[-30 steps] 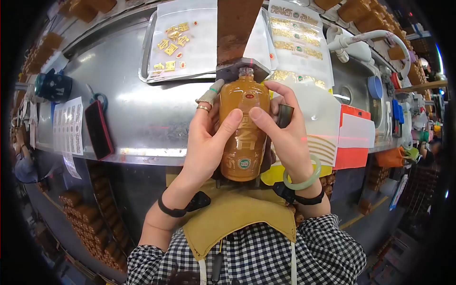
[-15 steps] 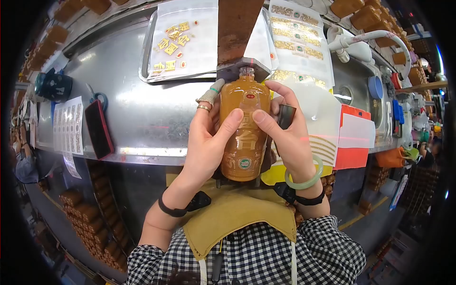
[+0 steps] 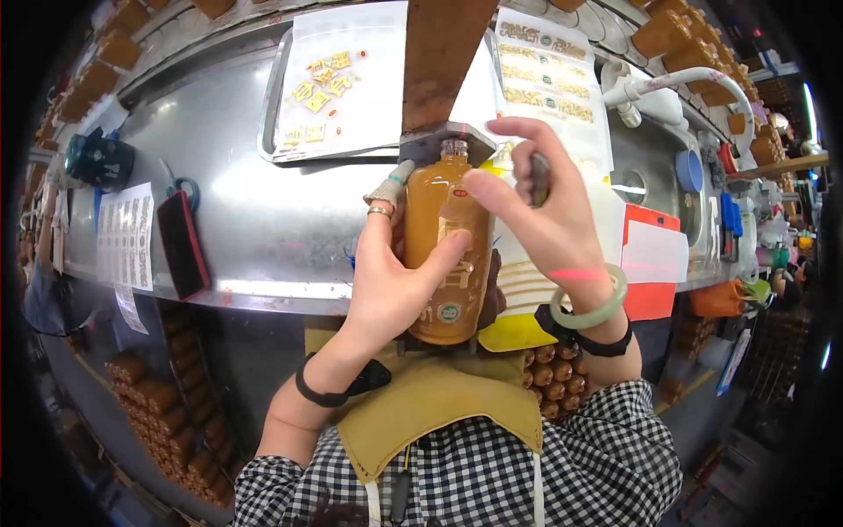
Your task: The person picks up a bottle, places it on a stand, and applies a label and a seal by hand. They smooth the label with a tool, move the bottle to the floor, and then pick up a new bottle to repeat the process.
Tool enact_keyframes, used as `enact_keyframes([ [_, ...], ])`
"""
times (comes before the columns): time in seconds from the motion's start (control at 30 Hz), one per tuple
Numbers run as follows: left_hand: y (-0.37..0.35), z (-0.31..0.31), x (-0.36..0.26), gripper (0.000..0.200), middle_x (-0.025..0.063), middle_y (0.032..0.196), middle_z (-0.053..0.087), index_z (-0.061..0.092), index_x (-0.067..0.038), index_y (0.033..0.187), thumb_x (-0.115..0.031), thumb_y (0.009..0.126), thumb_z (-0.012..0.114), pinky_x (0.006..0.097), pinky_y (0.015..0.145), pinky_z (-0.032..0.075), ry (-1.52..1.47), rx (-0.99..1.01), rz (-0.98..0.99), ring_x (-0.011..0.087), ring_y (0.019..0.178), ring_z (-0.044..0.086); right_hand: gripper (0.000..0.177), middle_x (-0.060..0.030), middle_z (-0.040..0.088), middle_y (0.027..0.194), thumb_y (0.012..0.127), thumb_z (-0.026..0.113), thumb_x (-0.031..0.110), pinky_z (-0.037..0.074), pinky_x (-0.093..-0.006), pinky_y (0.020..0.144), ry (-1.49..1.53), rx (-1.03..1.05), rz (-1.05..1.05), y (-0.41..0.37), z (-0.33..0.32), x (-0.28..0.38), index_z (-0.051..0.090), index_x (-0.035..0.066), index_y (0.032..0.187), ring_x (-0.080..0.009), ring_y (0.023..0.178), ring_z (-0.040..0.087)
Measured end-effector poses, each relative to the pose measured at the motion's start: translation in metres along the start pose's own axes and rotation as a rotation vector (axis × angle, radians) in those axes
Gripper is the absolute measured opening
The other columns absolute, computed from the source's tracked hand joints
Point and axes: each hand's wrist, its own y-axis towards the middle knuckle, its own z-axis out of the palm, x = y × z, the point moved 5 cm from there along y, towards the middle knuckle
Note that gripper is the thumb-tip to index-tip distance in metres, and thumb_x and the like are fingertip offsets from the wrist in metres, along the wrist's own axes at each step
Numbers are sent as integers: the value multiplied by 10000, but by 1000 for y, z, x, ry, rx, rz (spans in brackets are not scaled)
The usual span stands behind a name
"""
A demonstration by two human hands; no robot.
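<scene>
A glossy amber-brown bottle lies with its clear neck toward the metal bracket; it bears a small red label, gold characters and a round green emblem. My left hand grips the bottle's left side, thumb across its front, with a cloth cover on one finger. My right hand is beside the bottle's upper right, thumb tip near the red label. Its curled fingers are closed around a dark tool.
A tray at upper left holds gold stickers. Sticker sheets, a red folder, a sink faucet and a blue cup are to the right. A phone, scissors and a dark jar are left.
My right hand has lifted off the bottle's right side and moved up and right, still with the dark tool. My left thumb has shifted lower and to the right on the bottle.
</scene>
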Motion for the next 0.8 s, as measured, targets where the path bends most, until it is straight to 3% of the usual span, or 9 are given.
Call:
enact_keyframes([
  [0.13,0,0,-2,694,173,1354,584,370,50,1476,-104,925,763,364,1030,518,8,5,14,212,1232,617,471,-20,576,827,861,811,236,462,-278,677,-64,48,-18,12,11,-11,612,26,1233,-101,755,511],
  [0.33,-1,-1,1,789,184,1393,552,288,52,1540,-103,927,760,366,1050,505,0,4,-8,218,1272,587,436,-44,576,836,901,748,233,493,-298,720,-135,18,-24,18,2,1,598,22,1252,-144,761,556],
  [0.53,0,-1,5,805,182,1390,550,274,51,1548,-104,927,763,361,1047,504,-61,14,-28,219,1268,588,360,-113,683,997,938,643,10,536,-326,819,-30,-158,-379,19,-13,19,570,19,1290,-231,867,636],
  [0.57,0,-1,4,805,182,1390,550,274,51,1548,-104,927,763,361,1047,504,-61,14,-27,219,1268,588,355,-81,683,1078,922,620,-95,524,-320,831,-185,-116,-410,13,-15,31,638,41,1250,-152,940,649],
  [0.6,-1,-1,3,804,181,1387,551,274,50,1547,-108,928,763,361,1043,506,-45,15,-24,217,1265,589,355,-81,683,1078,922,620,-95,524,-320,831,-185,-116,-410,13,-17,39,638,41,1250,-152,940,649],
  [0.67,-1,-2,2,803,180,1384,552,274,50,1546,-112,930,762,360,1040,508,-29,16,-20,214,1262,590,345,-101,709,1012,851,648,-111,526,-330,835,-434,48,-711,4,-6,57,699,42,1156,-223,916,663],
  [0.7,-1,-2,5,796,178,1380,554,278,48,1542,-112,930,763,359,1037,509,-53,29,-36,212,1257,591,370,-105,708,952,816,655,-109,518,-341,819,-390,96,-688,3,2,55,723,55,1140,-281,898,641],
  [0.8,-1,-2,6,780,174,1372,558,287,47,1533,-112,933,760,357,1031,512,-56,38,-38,206,1246,595,352,-56,661,917,746,686,-21,514,-370,778,-550,69,-822,10,12,50,702,75,1084,-274,864,592],
])
